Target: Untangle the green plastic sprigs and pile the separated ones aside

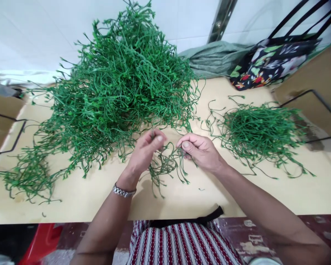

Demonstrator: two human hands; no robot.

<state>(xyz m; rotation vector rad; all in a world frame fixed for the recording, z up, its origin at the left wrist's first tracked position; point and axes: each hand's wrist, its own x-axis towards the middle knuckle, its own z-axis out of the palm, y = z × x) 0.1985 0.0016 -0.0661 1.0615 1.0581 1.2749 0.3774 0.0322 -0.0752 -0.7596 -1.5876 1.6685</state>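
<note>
Both hands are close together over the middle of the table, in front of a big heap of thin green artificial stems point(127, 81) with small forked tips. My right hand point(198, 149) pinches a few green stems point(182, 165) between thumb and forefinger, and they dangle below it. My left hand point(150, 149) is closed, thumb against curled fingers. What it grips is hidden in a slight blur. Just beneath and between the hands lies a small loose tangle of the same stems point(162, 165).
A smaller pile of stems point(259, 129) lies to the right, and a loose bunch point(30, 173) at the left. Cardboard boxes point(314, 84) with dark wire frames stand at both sides. A floral bag point(276, 62) and a grey-green cloth point(215, 57) rest against the wall.
</note>
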